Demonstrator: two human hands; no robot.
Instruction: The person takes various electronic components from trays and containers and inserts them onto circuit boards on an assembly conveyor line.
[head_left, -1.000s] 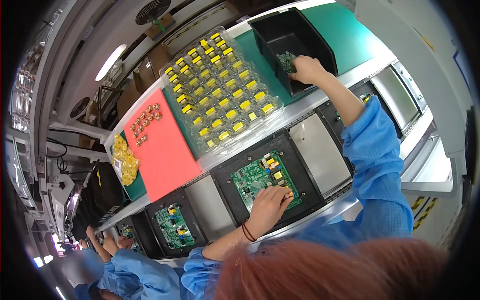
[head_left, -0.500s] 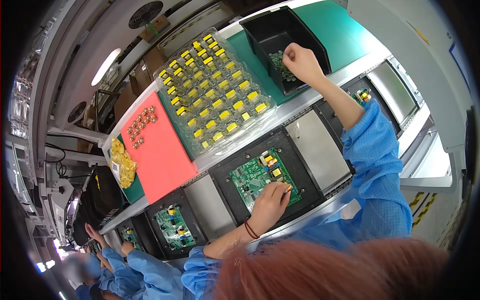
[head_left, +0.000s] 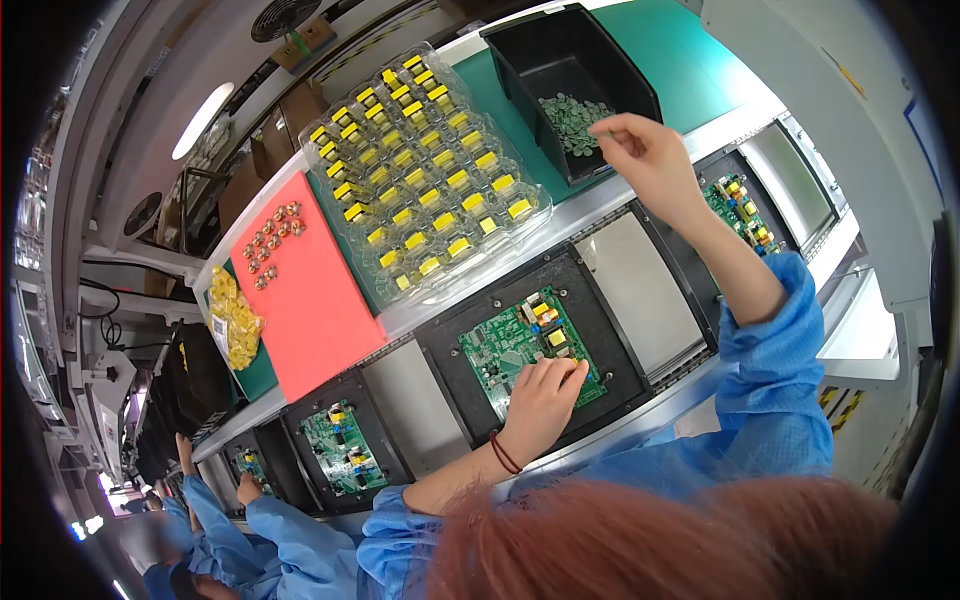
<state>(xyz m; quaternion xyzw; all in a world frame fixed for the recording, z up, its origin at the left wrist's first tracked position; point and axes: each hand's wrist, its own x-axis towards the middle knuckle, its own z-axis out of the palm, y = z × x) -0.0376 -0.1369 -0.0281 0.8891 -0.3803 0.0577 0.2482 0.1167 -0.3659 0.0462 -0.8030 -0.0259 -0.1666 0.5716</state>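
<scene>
My left hand, with a dark red band at the wrist, is over the lower part of a green circuit board in a black carrier frame. Its fingers are pressed together at the board, beside a yellow block-shaped part. What they grip, if anything, is hidden. At the near side of a black bin, my right hand pinches a small green disc-shaped part between thumb and forefinger. A pile of similar green discs lies in the bin.
A clear blister tray holds many yellow-topped parts. Round metallic parts sit on a pink sheet, beside a bag of yellow pieces. More framed boards line the conveyor; a co-worker's blue sleeve is at lower left.
My right hand has drawn back from the disc pile towards the bin's near right edge, uncovering more discs. My left hand stays at the board, its fingers slightly shifted.
</scene>
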